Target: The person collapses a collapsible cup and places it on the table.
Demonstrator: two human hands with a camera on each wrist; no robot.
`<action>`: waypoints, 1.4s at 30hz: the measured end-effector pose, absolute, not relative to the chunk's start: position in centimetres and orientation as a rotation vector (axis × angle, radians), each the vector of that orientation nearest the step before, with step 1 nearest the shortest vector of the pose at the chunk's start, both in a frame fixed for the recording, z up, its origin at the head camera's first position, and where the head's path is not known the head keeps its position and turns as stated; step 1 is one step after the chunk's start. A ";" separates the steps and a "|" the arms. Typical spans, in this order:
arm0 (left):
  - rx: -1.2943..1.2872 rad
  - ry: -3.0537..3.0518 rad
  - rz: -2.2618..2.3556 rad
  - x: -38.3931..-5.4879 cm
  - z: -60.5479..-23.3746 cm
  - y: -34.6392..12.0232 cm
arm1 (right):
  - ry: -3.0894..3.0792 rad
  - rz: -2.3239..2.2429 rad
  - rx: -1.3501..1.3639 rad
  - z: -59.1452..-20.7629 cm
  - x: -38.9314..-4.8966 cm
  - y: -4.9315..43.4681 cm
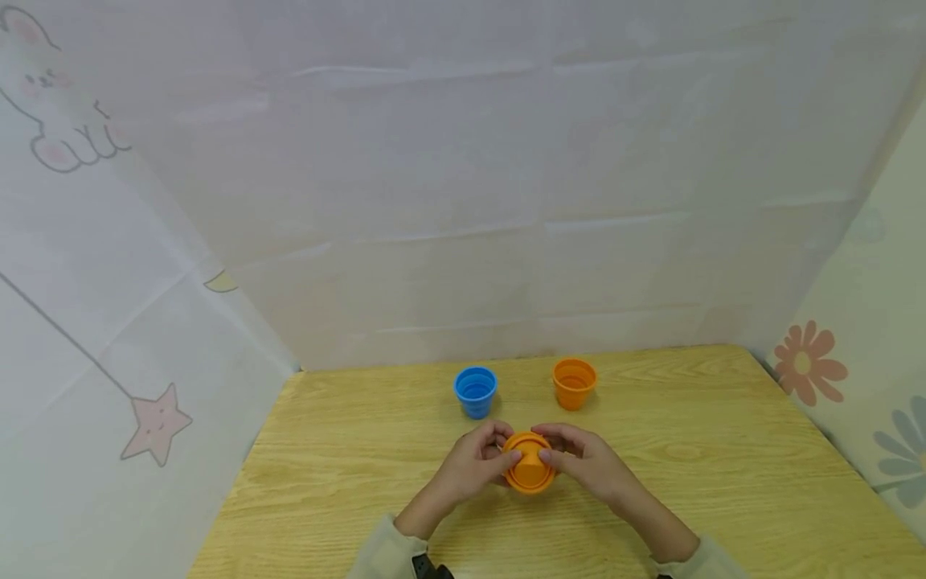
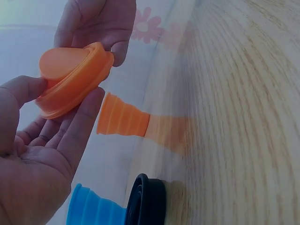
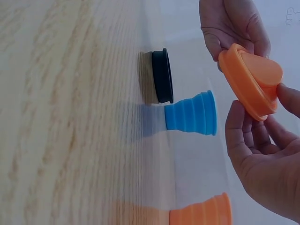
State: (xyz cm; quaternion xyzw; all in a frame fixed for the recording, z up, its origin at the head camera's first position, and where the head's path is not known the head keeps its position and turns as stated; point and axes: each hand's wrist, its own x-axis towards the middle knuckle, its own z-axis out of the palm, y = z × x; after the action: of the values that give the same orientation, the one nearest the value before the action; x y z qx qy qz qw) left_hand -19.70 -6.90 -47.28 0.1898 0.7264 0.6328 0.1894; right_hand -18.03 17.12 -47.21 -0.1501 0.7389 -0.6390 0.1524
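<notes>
The left hand [image 1: 469,466] and right hand [image 1: 589,462] both pinch a collapsed orange cup [image 1: 530,476] above the counter [image 1: 325,474], short of its far edge. Probably light, rubbery and unbreakable, it is best gripped by its rim.

The held piece [image 1: 530,474] is orange, as is one cup [image 1: 575,386]; the other cup [image 1: 475,392] is blue, and a low piece [image 3: 162,77] is near-black. Yellowish wood grain streaks the table [image 1: 347,466]. The pale backdrop [image 1: 463,161] bears prints (a pink star [image 1: 157,426], a coral flower [image 1: 802,363], a blue-grey flower [image 1: 900,442]).
</notes>
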 end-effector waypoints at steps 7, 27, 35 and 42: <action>0.529 2.015 1.804 -19.6 -47.1 -6.9 | 2.048 -1.865 -0.385 -47.4 -18.1 17.1; 0.586 2.227 1.662 -19.7 -47.3 -6.4 | 2.268 -1.802 -0.462 -48.0 -17.9 16.3; 0.586 2.275 1.642 -19.7 -47.6 -6.1 | 2.395 -1.771 -0.503 -48.2 -17.8 16.1; 0.563 2.132 1.728 -19.6 -47.1 -6.4 | 2.260 -1.826 -0.395 -48.2 -18.1 16.6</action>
State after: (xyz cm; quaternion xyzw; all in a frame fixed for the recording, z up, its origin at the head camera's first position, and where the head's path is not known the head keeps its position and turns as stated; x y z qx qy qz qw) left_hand -19.56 -6.43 -47.06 0.1981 0.7500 0.6080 0.1690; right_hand -18.06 16.60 -48.16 -0.1340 0.7666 -0.6192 0.1045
